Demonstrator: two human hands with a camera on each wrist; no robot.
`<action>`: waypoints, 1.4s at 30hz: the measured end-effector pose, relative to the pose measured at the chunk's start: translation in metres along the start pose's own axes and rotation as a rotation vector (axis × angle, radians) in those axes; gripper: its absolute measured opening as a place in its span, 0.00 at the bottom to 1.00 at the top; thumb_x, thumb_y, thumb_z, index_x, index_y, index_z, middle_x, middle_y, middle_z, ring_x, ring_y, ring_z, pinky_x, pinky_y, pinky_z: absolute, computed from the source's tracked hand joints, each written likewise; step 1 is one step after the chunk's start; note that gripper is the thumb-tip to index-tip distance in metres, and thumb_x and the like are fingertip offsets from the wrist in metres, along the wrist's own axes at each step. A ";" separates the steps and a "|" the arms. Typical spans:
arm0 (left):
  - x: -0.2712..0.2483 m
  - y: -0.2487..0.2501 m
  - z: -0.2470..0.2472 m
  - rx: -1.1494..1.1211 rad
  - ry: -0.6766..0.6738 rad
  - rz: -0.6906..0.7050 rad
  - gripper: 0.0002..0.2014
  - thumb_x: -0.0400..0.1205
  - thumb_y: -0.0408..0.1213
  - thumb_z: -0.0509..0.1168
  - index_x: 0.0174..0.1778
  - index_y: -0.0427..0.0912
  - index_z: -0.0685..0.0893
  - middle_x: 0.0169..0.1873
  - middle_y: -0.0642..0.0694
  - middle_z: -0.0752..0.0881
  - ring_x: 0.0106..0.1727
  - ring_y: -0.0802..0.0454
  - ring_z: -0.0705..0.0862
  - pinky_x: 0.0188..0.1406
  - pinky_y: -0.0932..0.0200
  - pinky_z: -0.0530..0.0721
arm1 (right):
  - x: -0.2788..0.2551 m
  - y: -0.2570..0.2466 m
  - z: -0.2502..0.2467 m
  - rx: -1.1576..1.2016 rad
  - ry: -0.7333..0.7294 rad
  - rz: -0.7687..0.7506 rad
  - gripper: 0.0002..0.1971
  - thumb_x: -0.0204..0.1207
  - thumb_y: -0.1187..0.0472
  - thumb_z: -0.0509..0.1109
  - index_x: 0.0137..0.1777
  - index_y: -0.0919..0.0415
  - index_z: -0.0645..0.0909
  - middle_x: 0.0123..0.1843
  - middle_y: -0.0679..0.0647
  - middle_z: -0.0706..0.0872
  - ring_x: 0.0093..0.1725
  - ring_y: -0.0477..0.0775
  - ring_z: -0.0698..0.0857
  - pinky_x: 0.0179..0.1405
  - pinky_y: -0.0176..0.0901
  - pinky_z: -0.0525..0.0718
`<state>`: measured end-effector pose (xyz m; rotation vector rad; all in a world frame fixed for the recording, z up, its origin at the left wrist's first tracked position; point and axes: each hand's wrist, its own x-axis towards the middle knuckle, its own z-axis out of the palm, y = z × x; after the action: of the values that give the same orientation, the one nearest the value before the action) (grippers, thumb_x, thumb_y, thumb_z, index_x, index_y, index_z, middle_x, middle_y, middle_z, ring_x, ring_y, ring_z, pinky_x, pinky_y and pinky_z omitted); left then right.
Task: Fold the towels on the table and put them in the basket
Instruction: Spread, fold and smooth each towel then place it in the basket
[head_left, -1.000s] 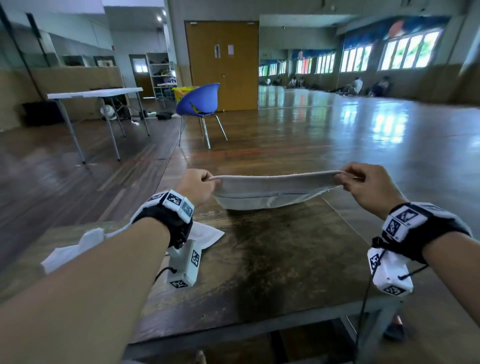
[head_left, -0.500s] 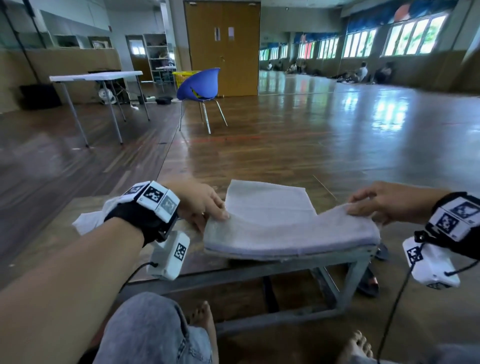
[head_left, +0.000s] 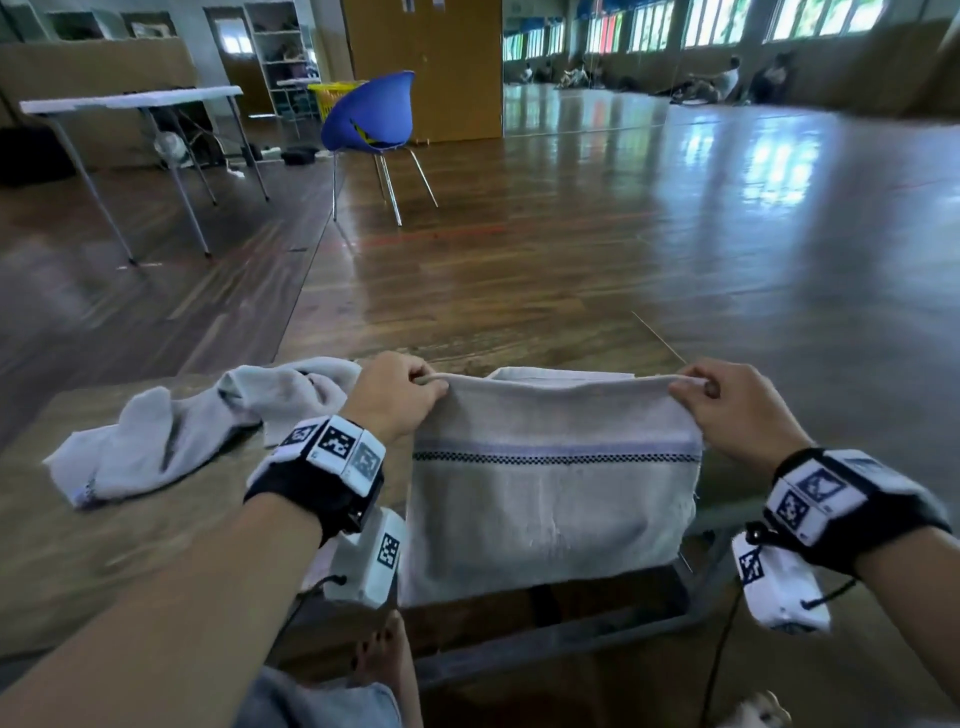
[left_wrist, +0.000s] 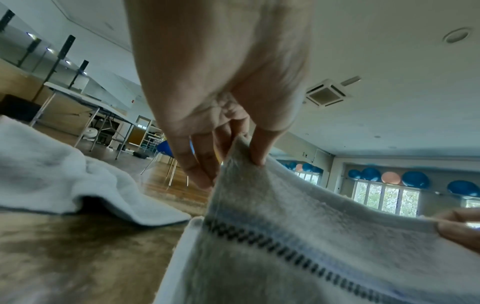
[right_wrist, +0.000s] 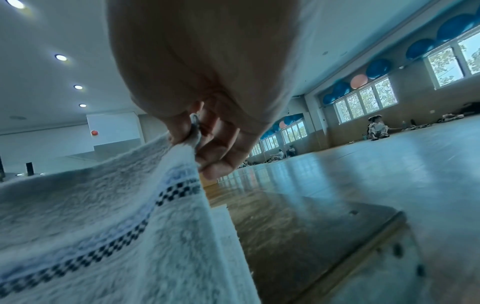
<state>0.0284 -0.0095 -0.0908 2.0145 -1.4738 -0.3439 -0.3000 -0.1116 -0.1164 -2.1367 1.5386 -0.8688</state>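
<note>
Two grips: left hand (head_left: 395, 397) and right hand (head_left: 727, 410) each pinch one top corner of the same towel (head_left: 550, 499).
Left grip state: thumb and fingers curled onto the towel's top left corner; the left wrist view shows the hem clamped between thumb and fingers (left_wrist: 200, 164).
Right grip state: thumb and fingers (right_wrist: 221, 152) curled onto the top right corner; a small tuft of hem sticks up past the pinch.
Towel position: hangs down from both grips, toward the person, over the near edge of the tabletop (head_left: 104, 545).
Towel long axis: the held hem runs left to right, from one grip straight to the other, nearly taut.
Towel layers: a second layer shows just behind the held hem, lying on the tabletop beyond the grips; judged as a partly folded towel.
Key relation: the free lower edge lies below both grips and equally far from each; neither hand is nearer.
Next move, judged: carry the hem forward and lay it down on the far layer, keeping both grips level.
Second towel (head_left: 182, 431): crumpled on the tabletop, left of the left grip, unfolded.
Basket (head_left: 332, 101): a yellow basket stands far ahead of the grips, behind a blue chair (head_left: 371, 117); whether it is the task's basket, and its contents, cannot be told.
</note>
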 end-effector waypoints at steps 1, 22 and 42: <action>0.010 -0.004 0.010 -0.011 0.021 -0.015 0.10 0.82 0.37 0.69 0.33 0.42 0.84 0.25 0.52 0.80 0.30 0.55 0.76 0.28 0.63 0.71 | 0.008 0.003 0.011 0.000 0.029 0.003 0.07 0.81 0.57 0.71 0.45 0.57 0.88 0.38 0.57 0.90 0.43 0.60 0.87 0.49 0.52 0.84; 0.054 -0.056 0.070 0.290 -0.287 0.113 0.12 0.81 0.38 0.67 0.56 0.37 0.89 0.62 0.42 0.81 0.61 0.44 0.82 0.61 0.51 0.80 | 0.051 0.020 0.073 -0.271 -0.235 0.112 0.09 0.80 0.50 0.64 0.38 0.45 0.80 0.47 0.56 0.86 0.46 0.62 0.84 0.51 0.55 0.85; 0.063 -0.053 0.049 0.055 0.058 -0.013 0.04 0.81 0.38 0.69 0.42 0.43 0.83 0.40 0.47 0.87 0.45 0.48 0.85 0.48 0.50 0.85 | 0.069 0.024 0.070 -0.158 -0.014 0.028 0.11 0.80 0.54 0.70 0.35 0.51 0.82 0.35 0.51 0.85 0.37 0.57 0.82 0.42 0.47 0.79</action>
<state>0.0644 -0.0738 -0.1522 2.0607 -1.4493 -0.2511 -0.2560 -0.1884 -0.1647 -2.2188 1.6766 -0.7438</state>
